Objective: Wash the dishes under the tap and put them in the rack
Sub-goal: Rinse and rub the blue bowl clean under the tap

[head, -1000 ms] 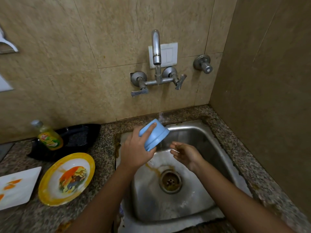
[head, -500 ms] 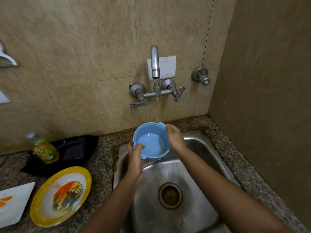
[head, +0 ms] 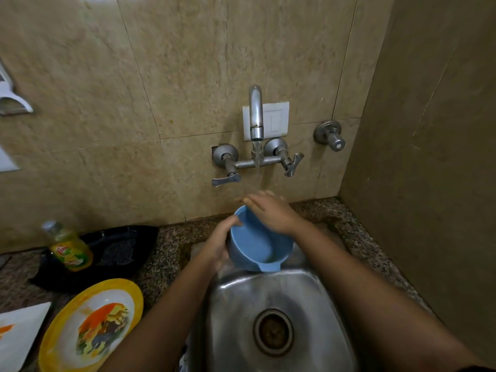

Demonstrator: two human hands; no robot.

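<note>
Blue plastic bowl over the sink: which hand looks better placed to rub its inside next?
Probably the right hand: it lies open across the far rim of the blue plastic bowl, while the left hand grips its side.

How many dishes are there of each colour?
Blue: 1, the bowl
Yellow: 1, the round plate
White: 1, the square plate
Black: 1, the tray
Total: 4
</note>
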